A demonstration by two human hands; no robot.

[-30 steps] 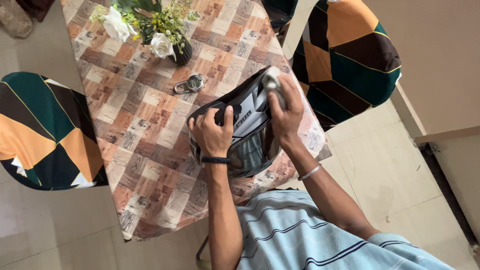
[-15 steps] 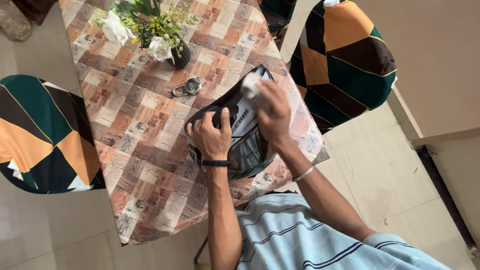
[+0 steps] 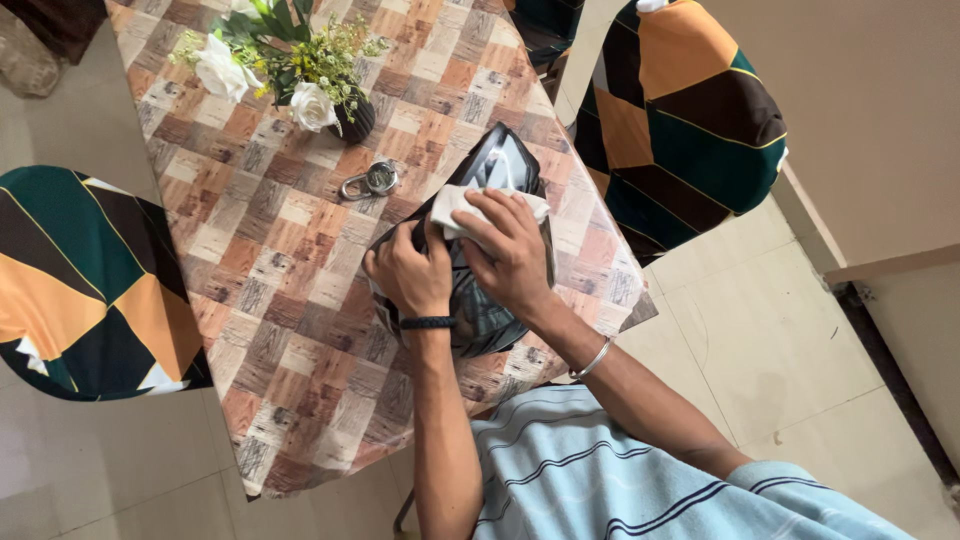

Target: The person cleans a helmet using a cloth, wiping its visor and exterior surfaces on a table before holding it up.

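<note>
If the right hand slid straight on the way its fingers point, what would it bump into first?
The right hand presses a white cloth on the dark helmet, fingers pointing up and left. Going on, it would probably meet the left hand first, then the padlock, though depth is hard to judge.

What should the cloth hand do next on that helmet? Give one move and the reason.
Probably sweep the white cloth toward the helmet's far, glossy end. The right hand presses the cloth flat on the middle of the shell, the left hand grips the near side to steady it, and the part beyond the cloth lies uncovered.
</note>
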